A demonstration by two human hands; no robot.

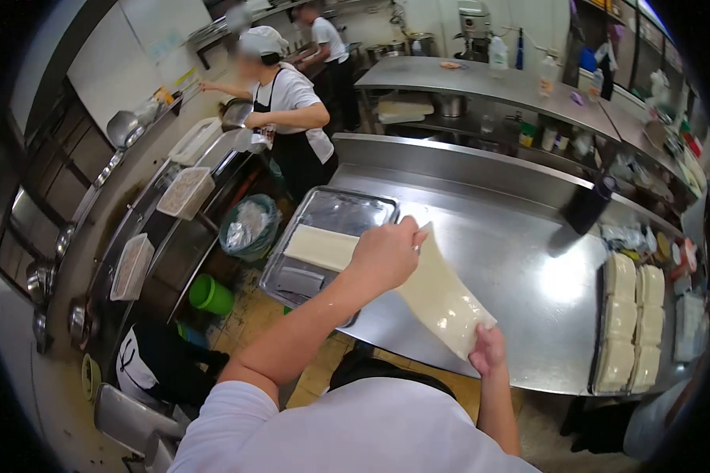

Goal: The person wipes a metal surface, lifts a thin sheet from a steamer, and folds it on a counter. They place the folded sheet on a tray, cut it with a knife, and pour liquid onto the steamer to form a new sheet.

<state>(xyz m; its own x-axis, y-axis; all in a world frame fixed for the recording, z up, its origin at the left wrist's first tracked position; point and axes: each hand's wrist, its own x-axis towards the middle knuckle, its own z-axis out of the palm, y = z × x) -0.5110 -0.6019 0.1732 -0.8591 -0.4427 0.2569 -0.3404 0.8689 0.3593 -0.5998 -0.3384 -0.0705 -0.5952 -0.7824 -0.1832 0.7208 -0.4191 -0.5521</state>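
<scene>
A pale, glossy dough sheet (442, 303) hangs stretched at a slant between my hands, above the steel table. My left hand (386, 254) is closed on its far end, fingers pinched together. My right hand (487, 351) pinches the near right corner between thumb and fingers. To the left, a metal tray (347, 206) bears a flat strip of pale dough (321, 246), partly hidden behind my left hand. Whether this strip joins the sheet I hold cannot be seen. A flat, rectangular metal piece (298, 281) also lies in the tray, nearer to me.
The steel table (521, 213) has a raised back edge. On its right, dark trays hold several pale blocks (619, 315). A dark cylinder (593, 205) stands at the back right. A co-worker (292, 110) works at the left counter, near a lined bin (248, 229) and green bucket (211, 294).
</scene>
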